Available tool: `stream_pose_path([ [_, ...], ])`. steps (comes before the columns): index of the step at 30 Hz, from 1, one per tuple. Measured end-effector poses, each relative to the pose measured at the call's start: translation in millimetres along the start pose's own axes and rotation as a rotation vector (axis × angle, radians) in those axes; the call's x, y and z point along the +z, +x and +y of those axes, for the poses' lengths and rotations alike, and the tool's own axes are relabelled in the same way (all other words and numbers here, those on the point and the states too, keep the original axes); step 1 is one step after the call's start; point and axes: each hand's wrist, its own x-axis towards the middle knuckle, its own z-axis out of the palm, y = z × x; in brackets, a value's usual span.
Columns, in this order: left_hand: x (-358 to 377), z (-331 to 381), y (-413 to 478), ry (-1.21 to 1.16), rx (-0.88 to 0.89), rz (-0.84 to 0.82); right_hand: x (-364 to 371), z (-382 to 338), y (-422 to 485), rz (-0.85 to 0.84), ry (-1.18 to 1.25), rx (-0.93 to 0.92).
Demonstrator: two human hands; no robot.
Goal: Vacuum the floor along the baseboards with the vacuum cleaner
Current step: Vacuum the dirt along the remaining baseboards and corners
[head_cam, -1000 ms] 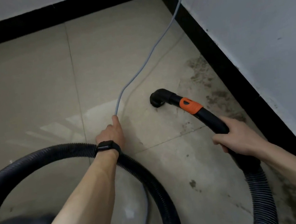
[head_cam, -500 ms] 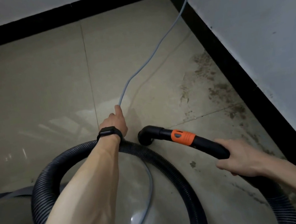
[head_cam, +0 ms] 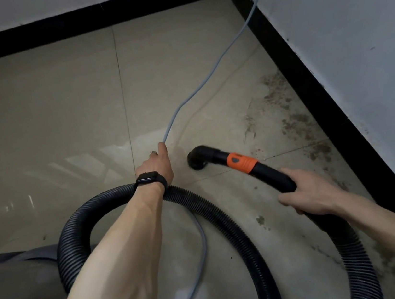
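Note:
My right hand [head_cam: 307,193] grips the black handle of the vacuum wand, just behind its orange collar [head_cam: 242,163]. The black elbow nozzle [head_cam: 197,159] points down onto the beige tile floor [head_cam: 61,112], well left of the black baseboard [head_cam: 330,116] on the right wall. My left hand [head_cam: 156,166], with a black watch on the wrist, holds the grey power cord [head_cam: 209,75] up off the floor. The ribbed black hose [head_cam: 214,212] loops under my left forearm.
Dark dirt stains [head_cam: 293,121] lie on the tiles along the right baseboard. A second black baseboard [head_cam: 88,18] runs along the far wall to the corner. The cord rises toward the top right. The grey vacuum body [head_cam: 16,271] sits at lower left.
The nozzle was pulled back from near the stains toward me and to the left, then moved slightly right again. My left hand kept holding the cord; the hose loop shifted under my arm.

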Motion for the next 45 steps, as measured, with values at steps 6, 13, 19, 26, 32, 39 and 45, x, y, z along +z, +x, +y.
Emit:
stream_pose_path([
  [6,-0.6,-4.0,3.7,0.002,0.004,0.016,3.5,-9.4,26.8,0.115,-0.066,-0.007],
  [13,3.0,0.0,6.3,-0.056,0.020,0.031,0.0,-30.8,45.7,0.200,0.021,0.060],
  [19,0.3,15.5,18.1,-0.182,0.099,0.108,16.0,-26.0,34.0,0.086,0.062,-0.020],
  [26,-29.9,39.2,59.7,-0.308,0.099,0.137,0.7,-7.9,48.9,0.238,0.137,0.129],
  [32,-42.0,59.0,84.1,-0.352,0.017,0.147,-30.2,-6.0,80.0,0.329,0.145,0.218],
  [39,-41.0,63.0,95.0,-0.306,0.058,0.196,-65.7,5.7,113.7,0.418,0.037,0.285],
  [45,-41.7,49.3,103.8,-0.263,0.051,0.222,-90.6,6.5,136.3,0.454,-0.077,0.324],
])
